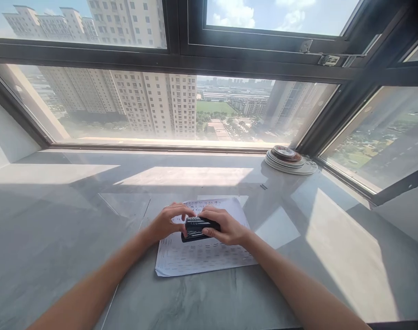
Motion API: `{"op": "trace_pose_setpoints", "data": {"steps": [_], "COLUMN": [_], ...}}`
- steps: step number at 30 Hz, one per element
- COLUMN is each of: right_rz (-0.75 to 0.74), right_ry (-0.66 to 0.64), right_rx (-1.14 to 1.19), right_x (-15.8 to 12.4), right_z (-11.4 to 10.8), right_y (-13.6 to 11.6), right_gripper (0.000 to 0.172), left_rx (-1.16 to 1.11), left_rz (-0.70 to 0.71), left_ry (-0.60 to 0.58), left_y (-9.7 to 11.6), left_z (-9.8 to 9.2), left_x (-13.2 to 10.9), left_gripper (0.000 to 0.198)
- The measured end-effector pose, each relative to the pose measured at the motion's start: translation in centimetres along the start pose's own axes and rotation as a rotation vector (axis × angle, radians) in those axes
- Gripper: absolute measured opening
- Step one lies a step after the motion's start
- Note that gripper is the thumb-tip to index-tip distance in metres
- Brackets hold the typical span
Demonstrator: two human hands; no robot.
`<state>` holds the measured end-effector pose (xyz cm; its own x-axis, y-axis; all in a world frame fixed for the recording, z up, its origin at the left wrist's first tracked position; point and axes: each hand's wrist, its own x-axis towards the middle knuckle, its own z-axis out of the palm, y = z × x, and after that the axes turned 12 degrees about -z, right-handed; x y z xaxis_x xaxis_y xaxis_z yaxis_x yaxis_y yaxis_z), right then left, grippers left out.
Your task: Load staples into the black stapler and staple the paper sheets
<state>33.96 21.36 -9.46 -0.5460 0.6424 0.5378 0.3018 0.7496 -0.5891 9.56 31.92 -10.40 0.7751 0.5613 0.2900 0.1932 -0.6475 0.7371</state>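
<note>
While over paper (202, 256), hands (165, 223) (229, 228) clasp stapler (198, 228) (black).

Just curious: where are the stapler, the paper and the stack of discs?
black stapler (195, 227), head view, its top face.
paper (202, 256), head view, lower printed area.
stack of discs (286, 154), head view, top disc.

Grey marble counter (57, 220), dark-framed windows (126, 105), sunlit tower blocks (153, 105) outside, bright sun patches

Both hands meet over a printed sheet (202, 254) on the grey stone sill (74, 220). Left hand (167, 222) and right hand (225, 227) grip a black stapler (198, 228) between them. Stack of plates (288, 159) sits by the window (181, 107), well apart.
</note>
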Motion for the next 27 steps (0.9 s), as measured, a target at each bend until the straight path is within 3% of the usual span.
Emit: {"op": "trace_pose_setpoints", "data": {"steps": [5, 9, 13, 16, 20, 24, 27], "right_rz": [-0.02, -0.064, -0.015, 0.01, 0.017, 0.05, 0.121], "right_ry": [0.084, 0.022, 0.019, 0.024, 0.011, 0.02, 0.131], "right_rx": [-0.022, -0.08, -0.133, -0.157, -0.177, -0.194, -0.244], "right_x": [0.1, -0.1, -0.3, -0.4, -0.5, -1.3, -2.4], "right_z": [0.6, 0.5, -0.1, -0.6, -1.4, -2.8, -4.4], "right_y": [0.3, 0.9, 1.3, 1.6, 2.1, 2.6, 3.2], "right_gripper": [0.037, 0.031, 0.026, 0.023, 0.025, 0.03, 0.03], "left_rx": [0.002, 0.102, 0.118, 0.296, 0.519, 0.575, 0.63], "left_rz": [-0.017, -0.006, -0.129, -0.243, -0.271, -0.317, -0.374], "left_ry": [0.086, 0.005, 0.042, 0.145, 0.065, 0.043, 0.105], "left_y": [0.2, -0.7, -1.6, -1.8, -2.0, -2.7, -3.0], "left_z": [0.4, -0.3, -0.4, 0.2, 0.5, -0.7, -1.9], "left_x": [0.1, 0.4, 0.8, 1.0, 1.1, 0.8, 0.4], "left_gripper": [0.035, 0.039, 0.035, 0.037, 0.041, 0.027, 0.03]}}
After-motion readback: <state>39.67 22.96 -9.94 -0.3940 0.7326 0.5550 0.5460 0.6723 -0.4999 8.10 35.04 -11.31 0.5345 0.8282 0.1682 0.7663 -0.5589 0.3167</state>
